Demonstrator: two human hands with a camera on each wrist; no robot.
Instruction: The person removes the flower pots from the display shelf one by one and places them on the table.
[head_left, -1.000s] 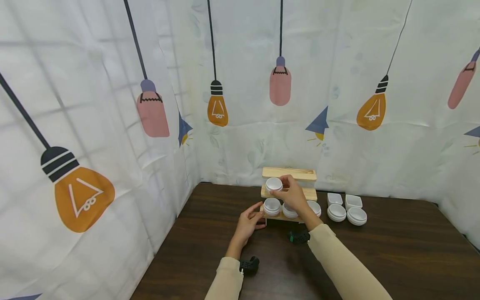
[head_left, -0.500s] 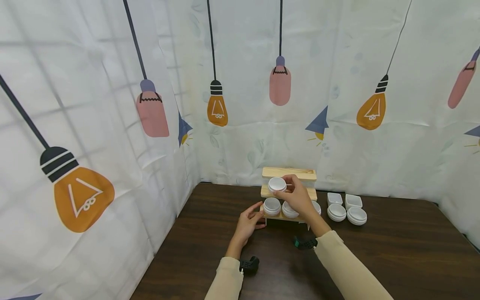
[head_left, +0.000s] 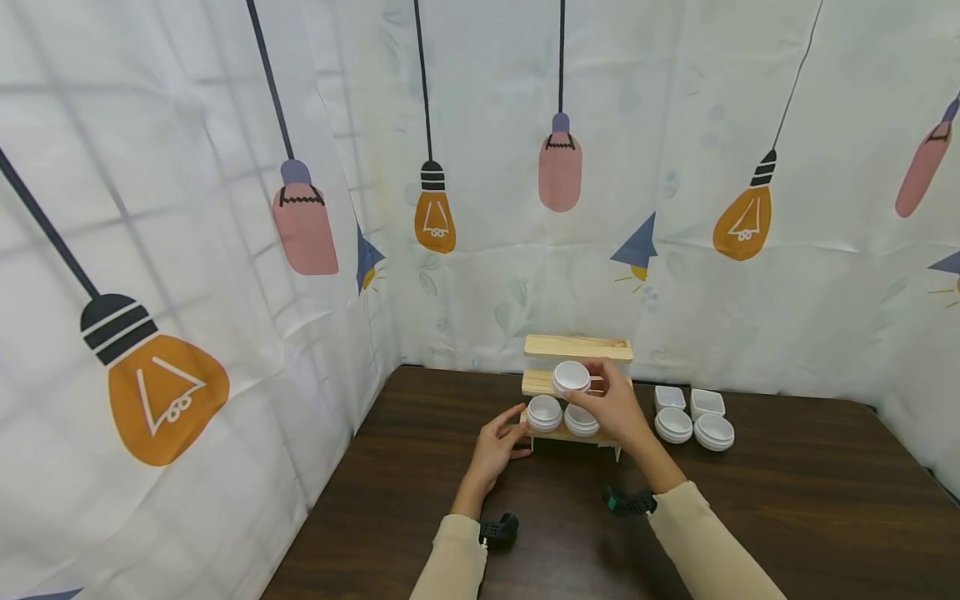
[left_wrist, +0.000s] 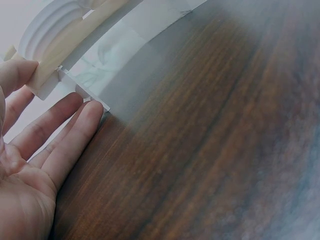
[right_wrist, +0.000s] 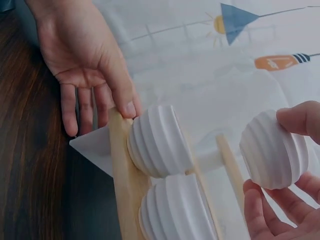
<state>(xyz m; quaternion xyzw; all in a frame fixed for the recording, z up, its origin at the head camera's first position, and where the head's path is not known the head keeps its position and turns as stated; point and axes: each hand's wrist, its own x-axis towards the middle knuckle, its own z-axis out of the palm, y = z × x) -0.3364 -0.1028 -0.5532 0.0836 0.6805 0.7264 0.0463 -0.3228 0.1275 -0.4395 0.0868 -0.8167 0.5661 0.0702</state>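
Note:
My right hand (head_left: 617,407) pinches a small white ribbed pot (head_left: 572,377) between thumb and fingers, in front of the middle tier of a wooden stepped stand (head_left: 577,346). In the right wrist view this pot (right_wrist: 274,150) is upheld beside the rear shelf bar. Two matching pots, the left one (head_left: 544,412) and its neighbour (head_left: 581,420), sit on the front tier. At the stand's left end is my left hand (head_left: 491,454). Its thumb rests on the wooden shelf end (left_wrist: 47,75), and its rather straight fingers touch the white side leg (left_wrist: 82,90).
To the right of the stand, two square white pots (head_left: 669,398) stand behind two round ones (head_left: 714,432) on the dark wooden table (head_left: 810,483). A curtain (head_left: 480,300) printed with lamps hangs close behind the stand.
My right hand has carried the pot to the right along the middle tier, and it now covers the right part of the front tier. The left hand stays in place.

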